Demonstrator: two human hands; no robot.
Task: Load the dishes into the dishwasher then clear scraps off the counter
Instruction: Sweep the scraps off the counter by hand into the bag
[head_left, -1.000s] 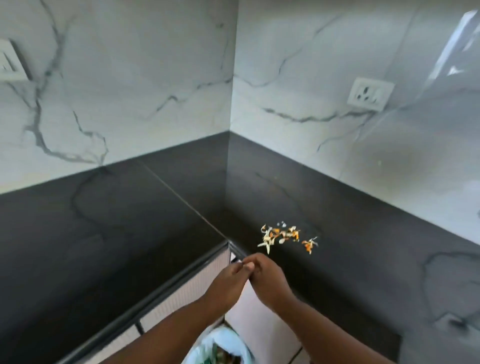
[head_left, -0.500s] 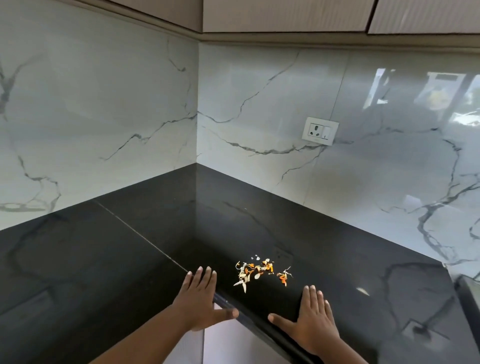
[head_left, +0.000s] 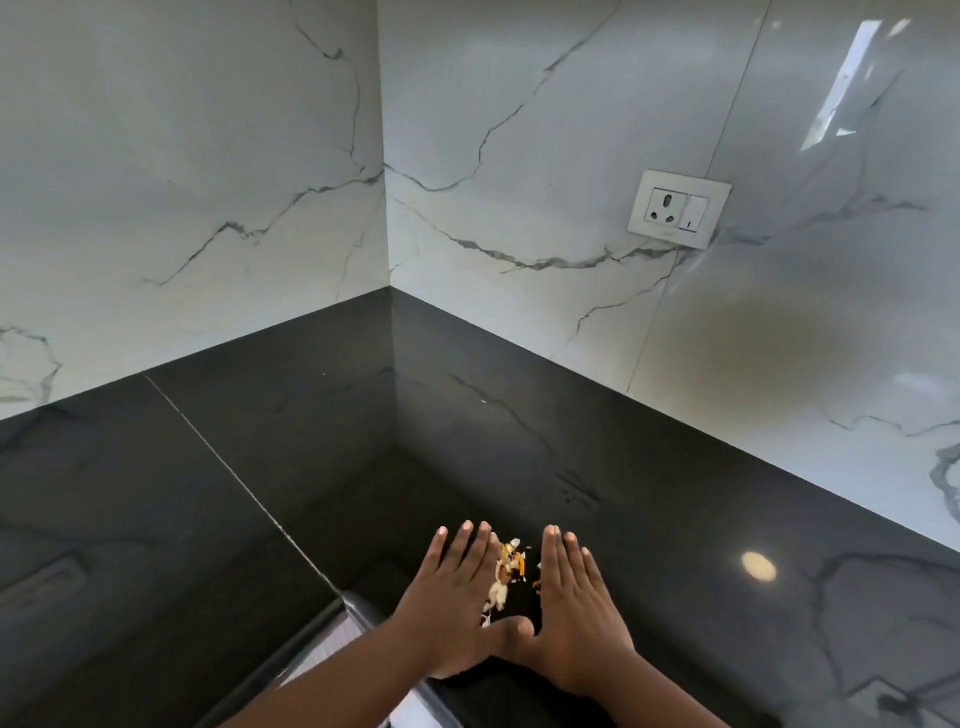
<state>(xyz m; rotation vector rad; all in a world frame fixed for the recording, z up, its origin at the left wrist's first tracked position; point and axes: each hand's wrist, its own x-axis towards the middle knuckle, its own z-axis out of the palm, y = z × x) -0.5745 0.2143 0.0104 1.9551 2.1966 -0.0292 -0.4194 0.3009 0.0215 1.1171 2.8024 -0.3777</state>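
Observation:
A small heap of orange and pale food scraps (head_left: 506, 577) lies on the black stone counter (head_left: 311, 467) near its front inner corner. My left hand (head_left: 452, 608) lies flat on the counter just left of the scraps, fingers together and pointing away. My right hand (head_left: 576, 618) lies flat just right of them. The two thumbs meet below the heap, so the hands enclose it on three sides. Neither hand holds anything. No dishes or dishwasher are in view.
White marble-look walls meet in a corner behind the counter. A white socket with a switch (head_left: 678, 208) is on the right wall. The counter's rounded front edge (head_left: 332, 618) runs under my forearms, with pale cabinet fronts below.
Half a second ago my hands lay apart on either side of the spread scraps. They have slid inward, thumbs now touching, and the scraps are pushed into a tighter heap.

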